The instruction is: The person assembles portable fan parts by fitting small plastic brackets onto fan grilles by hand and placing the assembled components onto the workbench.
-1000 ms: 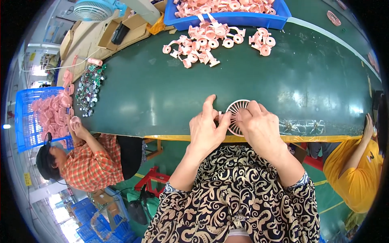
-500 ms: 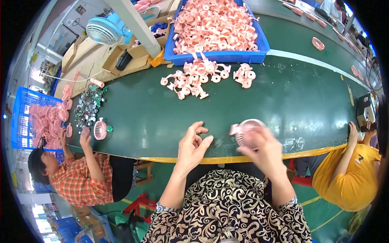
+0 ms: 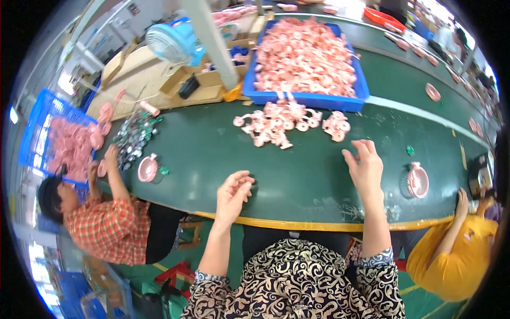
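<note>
My right hand point(image 3: 366, 169) is above the green work surface point(image 3: 297, 181), just short of a small cluster of pink plastic parts point(image 3: 336, 126). Its fingers are apart and hold nothing visible. Low over the near part of the table is my left hand point(image 3: 231, 198), fingers loosely curled, with nothing seen in it. Beyond the hands lies a larger heap of pink ring-and-arm parts point(image 3: 279, 122). To the right of my right hand, a round pink slatted fan cover point(image 3: 417, 181) rests near a small green piece point(image 3: 410, 150).
A blue bin point(image 3: 308, 100) full of pink parts stands at the back. On the left, a worker in a checked shirt point(image 3: 109, 228) sits beside another pink cover point(image 3: 147, 168) and a pile of small green and silvery parts point(image 3: 135, 135). A worker in yellow point(image 3: 446, 260) is at right.
My right hand has let go of the pink fan cover, which now lies to the right, and has moved toward the pink parts. My left hand has shifted slightly left, fingers more curled. The view has shifted.
</note>
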A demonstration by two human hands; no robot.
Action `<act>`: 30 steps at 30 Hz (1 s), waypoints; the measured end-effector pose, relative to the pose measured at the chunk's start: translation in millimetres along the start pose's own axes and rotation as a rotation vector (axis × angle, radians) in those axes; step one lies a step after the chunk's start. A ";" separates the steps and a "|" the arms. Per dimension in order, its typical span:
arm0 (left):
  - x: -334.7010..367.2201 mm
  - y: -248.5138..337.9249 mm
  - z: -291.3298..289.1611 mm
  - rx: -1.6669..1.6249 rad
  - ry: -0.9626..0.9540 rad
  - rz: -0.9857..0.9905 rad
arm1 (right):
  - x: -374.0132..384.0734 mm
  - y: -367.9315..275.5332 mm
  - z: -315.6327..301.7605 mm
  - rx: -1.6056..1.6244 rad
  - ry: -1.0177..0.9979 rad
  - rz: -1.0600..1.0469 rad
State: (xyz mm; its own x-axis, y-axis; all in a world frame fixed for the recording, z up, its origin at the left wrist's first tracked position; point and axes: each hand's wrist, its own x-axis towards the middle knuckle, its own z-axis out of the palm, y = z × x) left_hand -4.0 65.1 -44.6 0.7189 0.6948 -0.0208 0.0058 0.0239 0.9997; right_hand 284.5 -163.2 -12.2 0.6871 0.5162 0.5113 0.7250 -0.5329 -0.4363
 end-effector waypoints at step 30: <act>2.5 37.2 -80.9 1.025 0.308 0.163 | 7.9 -30.6 5.2 1.026 -0.557 0.634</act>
State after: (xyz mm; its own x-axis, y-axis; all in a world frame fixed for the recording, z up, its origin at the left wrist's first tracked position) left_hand -58.2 125.9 -8.5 0.5586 0.7895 0.2542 0.6072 -0.5981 0.5231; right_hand 268.1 -139.3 1.4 0.6660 0.7032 -0.2490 -0.1884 -0.1644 -0.9682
